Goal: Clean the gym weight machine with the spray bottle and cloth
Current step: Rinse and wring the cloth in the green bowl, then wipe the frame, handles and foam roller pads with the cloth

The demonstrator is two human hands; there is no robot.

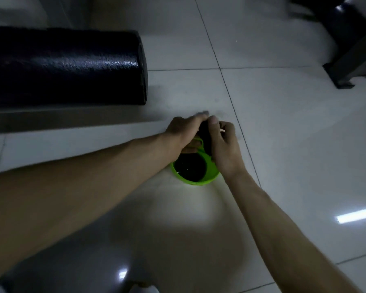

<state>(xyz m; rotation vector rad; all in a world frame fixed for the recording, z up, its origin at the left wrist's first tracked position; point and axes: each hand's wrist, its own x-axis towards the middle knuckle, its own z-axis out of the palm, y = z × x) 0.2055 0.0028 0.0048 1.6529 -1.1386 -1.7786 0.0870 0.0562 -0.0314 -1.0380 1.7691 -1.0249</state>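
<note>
Cloth [205, 135], held between hands [185, 132] [224, 146], above green bowl [195, 182]

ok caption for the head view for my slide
Left hand and right hand hold a dark cloth above a green container on white floor tiles.

green tub [195, 181] on white tiled floor [283, 134]

A gym: black padded roller [66, 66], machine foot [351, 68] (tiled floor [283, 134]).
</note>
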